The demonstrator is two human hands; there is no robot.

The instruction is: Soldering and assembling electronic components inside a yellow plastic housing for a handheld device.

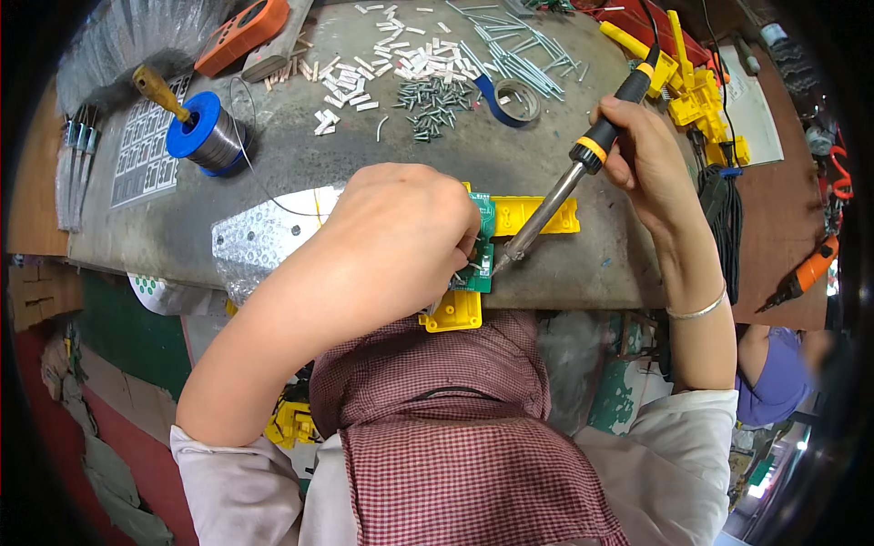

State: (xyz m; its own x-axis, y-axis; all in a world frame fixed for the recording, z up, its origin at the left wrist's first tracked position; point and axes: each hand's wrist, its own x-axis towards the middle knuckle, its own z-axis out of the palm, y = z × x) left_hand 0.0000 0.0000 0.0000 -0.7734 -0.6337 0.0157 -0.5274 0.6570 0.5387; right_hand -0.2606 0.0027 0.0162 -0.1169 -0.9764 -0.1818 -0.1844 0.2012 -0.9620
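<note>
My right hand (645,150) grips the black-and-yellow handle of a soldering iron (555,205), whose tip points down-left at the right edge of a green circuit board (482,273). Whether the tip touches the board is hard to make out. The board lies on a yellow plastic housing (455,314) at the table's front edge. My left hand (405,223) bends over the board with its fingers pinched together, partly hidden. Thin solder wire (273,198) runs from a blue spool (208,136) and passes under this hand, which appears to hold it.
Behind my hands lie loose screws (435,107), small white pieces (350,82), long bolts (528,50) and blue tape (512,102). Yellow parts (706,100) sit at the right, beside a black cable (721,214). Bubble wrap (264,237) lies left; an orange meter (241,36) stands farther back.
</note>
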